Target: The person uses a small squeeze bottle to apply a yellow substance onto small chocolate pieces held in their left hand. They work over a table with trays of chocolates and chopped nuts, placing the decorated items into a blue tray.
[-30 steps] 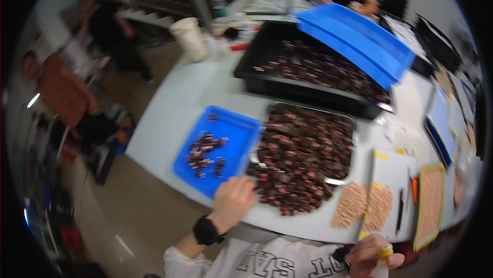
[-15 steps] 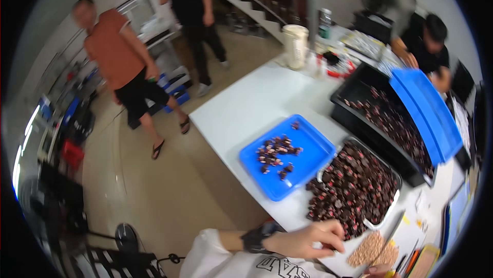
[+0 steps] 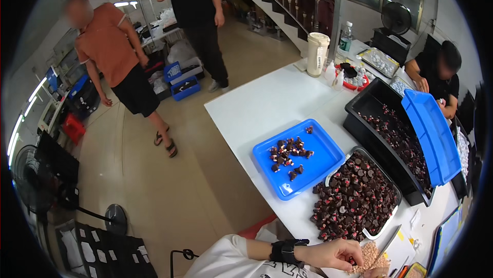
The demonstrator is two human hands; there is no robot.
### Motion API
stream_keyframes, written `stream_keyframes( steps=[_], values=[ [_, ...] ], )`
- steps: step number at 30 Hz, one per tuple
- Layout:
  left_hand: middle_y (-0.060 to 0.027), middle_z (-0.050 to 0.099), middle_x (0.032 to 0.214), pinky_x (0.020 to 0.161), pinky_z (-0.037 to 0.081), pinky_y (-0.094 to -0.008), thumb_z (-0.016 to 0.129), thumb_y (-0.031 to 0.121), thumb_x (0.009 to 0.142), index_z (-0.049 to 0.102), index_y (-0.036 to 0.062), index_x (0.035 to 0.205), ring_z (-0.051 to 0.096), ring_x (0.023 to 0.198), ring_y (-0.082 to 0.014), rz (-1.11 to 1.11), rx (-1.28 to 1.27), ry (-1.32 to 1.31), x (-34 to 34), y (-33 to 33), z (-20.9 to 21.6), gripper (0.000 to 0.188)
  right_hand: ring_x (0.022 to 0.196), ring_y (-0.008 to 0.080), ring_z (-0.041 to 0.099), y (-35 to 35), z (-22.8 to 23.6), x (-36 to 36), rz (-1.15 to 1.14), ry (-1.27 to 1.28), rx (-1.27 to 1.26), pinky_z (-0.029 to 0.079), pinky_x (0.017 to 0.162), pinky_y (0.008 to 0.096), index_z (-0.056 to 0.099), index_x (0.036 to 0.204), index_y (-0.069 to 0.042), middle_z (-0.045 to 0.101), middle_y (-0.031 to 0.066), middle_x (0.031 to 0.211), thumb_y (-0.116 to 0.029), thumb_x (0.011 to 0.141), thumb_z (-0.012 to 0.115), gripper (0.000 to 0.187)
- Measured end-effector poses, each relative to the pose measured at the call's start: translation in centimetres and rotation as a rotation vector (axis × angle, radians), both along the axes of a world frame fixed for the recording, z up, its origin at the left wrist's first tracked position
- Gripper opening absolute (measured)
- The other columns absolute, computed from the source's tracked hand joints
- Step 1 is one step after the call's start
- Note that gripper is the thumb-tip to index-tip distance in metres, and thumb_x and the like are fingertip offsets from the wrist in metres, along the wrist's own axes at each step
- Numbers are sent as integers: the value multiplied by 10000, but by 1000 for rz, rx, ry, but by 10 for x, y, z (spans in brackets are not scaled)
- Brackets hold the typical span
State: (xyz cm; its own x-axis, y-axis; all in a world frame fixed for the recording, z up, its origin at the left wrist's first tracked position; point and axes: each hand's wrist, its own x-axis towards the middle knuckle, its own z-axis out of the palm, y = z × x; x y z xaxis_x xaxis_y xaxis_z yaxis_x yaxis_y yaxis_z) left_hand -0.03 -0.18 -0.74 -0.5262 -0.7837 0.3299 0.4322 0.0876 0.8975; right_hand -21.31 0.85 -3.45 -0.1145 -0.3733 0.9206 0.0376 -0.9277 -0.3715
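Note:
My left hand (image 3: 334,254), with a black band on its wrist, is closed in a pinch on a small dark brown piece (image 3: 352,261). Just beside its fingertips lies a pile of small beige bits (image 3: 368,255). My right hand (image 3: 379,272) is partly cut off by the lower edge, closed around a thin stick-like tool (image 3: 391,238) that slants up and away. Beyond the left hand, a white-rimmed tray (image 3: 394,214) is heaped with dark brown and pink pieces (image 3: 354,196). A blue tray (image 3: 287,191) to its left carries several small brown figures with light parts (image 3: 287,152).
A black bin (image 3: 354,122) with more dark pieces stands behind the heaped tray, a blue lid (image 3: 431,139) leaning on it. Farther back are a cream tumbler (image 3: 317,54) and a bottle (image 3: 346,36). One person sits at the far right; two stand left of the table.
The view has shifted, so the table sits lower and more to the right. My left hand has moved right, closer to the beige bits. The person in orange has changed stance.

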Motion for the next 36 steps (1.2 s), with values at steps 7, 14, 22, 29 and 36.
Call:
stream_keyframes(
  steps=[7, 14, 22, 29, 36],
  values=[
    [-43, 455, 1012, 731, 458, -219, 523, 2, 846, 542, -4, 1053, 515, 834, -86, -31, 256, 242, -2, 9, 0, 207, 696, 262, 526, 17, 82, 58, 315, -28, 404, 450, 668, 342, 543, 1075, -21, 576, 175, 839, -187, 861, 487, 277],
    [-90, 523, 1067, 813, 469, -266, 584, -46, 811, 560, -20, 1083, 541, 958, -141, -14, 217, 12, 26, 6, 34, 275, 716, 225, 518, 11, 69, 48, 158, 184, 348, 434, 649, 299, 465, 1049, -48, 604, 120, 722, -443, 863, 420, 439],
    [-152, 459, 1125, 864, 491, -335, 561, -121, 783, 479, -88, 1150, 519, 1026, -209, 7, 351, 164, 20, 6, 27, 377, 830, 281, 557, 5, 66, 49, 172, 182, 384, 446, 654, 302, 473, 1069, -14, 644, 151, 667, -658, 844, 307, 702],
    [-172, 513, 1071, 847, 493, -354, 573, -106, 784, 461, -89, 1138, 570, 958, -210, -39, 417, 235, 25, 6, 19, 372, 793, 302, 629, 14, 68, 45, 293, 177, 679, 520, 678, 342, 564, 1022, 69, 604, 231, 948, -669, 826, 320, 802],
    [-180, 521, 1073, 815, 494, -327, 635, -87, 739, 532, -102, 1084, 570, 949, -209, -8, 314, 135, 30, 7, 13, 360, 721, 256, 647, 10, 63, 41, 385, 223, 702, 538, 623, 317, 575, 998, 78, 578, 260, 1018, -585, 870, 329, 718]
  ],
)
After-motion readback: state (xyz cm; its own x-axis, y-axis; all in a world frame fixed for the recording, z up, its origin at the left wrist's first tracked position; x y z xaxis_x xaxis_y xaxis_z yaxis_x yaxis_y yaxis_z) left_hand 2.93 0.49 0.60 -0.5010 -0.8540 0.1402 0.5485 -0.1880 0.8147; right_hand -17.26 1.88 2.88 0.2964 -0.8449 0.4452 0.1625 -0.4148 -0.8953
